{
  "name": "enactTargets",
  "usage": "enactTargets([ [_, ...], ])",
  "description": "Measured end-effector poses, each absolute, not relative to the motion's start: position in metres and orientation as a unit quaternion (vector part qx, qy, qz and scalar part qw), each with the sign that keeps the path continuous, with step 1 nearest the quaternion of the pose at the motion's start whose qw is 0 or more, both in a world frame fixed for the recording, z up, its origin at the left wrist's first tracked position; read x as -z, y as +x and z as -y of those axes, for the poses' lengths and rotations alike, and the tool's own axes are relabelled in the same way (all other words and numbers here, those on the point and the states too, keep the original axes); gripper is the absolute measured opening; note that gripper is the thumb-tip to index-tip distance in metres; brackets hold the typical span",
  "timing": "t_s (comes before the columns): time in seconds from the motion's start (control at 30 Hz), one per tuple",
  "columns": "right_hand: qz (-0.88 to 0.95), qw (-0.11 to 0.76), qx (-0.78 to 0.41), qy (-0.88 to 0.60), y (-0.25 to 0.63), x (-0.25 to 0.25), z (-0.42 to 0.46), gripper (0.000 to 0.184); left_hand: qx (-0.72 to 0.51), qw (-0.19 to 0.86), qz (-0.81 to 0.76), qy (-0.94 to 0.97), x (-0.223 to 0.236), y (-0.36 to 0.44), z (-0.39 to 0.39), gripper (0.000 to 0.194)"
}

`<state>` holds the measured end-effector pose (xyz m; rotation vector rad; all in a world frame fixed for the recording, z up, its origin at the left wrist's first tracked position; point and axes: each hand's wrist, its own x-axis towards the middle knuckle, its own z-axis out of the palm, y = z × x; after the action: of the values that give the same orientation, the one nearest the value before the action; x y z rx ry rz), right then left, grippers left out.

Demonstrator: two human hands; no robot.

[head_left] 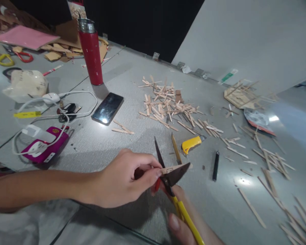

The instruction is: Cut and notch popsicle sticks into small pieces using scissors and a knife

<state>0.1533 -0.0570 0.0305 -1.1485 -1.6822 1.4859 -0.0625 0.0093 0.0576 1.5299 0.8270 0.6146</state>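
Note:
My left hand (pixel 127 177) pinches a wooden craft stick (pixel 170 169) between thumb and fingers. Something red also shows beneath those fingers; I cannot make out what it is. My right hand (pixel 183 221) is wrapped round the yellow handles of a pair of scissors (pixel 177 177). The scissor blades stand apart, with the stick lying between them near the pivot. Just beyond the blades lie a pencil-like wooden piece (pixel 176 148) and a yellow utility knife (pixel 192 144). A slim black pen-like tool (pixel 216 165) rests farther right.
A pile of craft sticks (pixel 165 102) covers the middle back, with more scattered rightward. At left are a phone (pixel 107 108), a red bottle (pixel 90 54), a white cable (pixel 93 105) and a purple box (pixel 46 146). A stick-built frame (pixel 241 95) stands at back right.

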Motion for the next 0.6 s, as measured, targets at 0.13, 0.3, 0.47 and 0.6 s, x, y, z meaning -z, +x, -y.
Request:
enactTargets([
  [0.13, 0.624, 0.317, -0.532, -0.477, 0.152, -0.024, 0.063, 0.055, -0.269, 0.598, -0.357, 0.665, -0.058, -0.062, -0.009, 0.028],
  [0.3, 0.641, 0.309, -0.441, -0.547, 0.151, -0.018, 0.067, 0.050, -0.269, 0.589, -0.347, 0.678, -0.060, -0.063, -0.011, 0.026],
  [0.47, 0.649, 0.299, -0.436, -0.548, 0.145, -0.023, 0.061, 0.045, -0.280, 0.563, -0.332, 0.703, -0.062, -0.064, -0.012, 0.023],
  [0.6, 0.632, 0.309, -0.432, -0.564, 0.144, -0.021, 0.063, 0.042, -0.289, 0.538, -0.328, 0.721, -0.064, -0.064, -0.013, 0.022],
])
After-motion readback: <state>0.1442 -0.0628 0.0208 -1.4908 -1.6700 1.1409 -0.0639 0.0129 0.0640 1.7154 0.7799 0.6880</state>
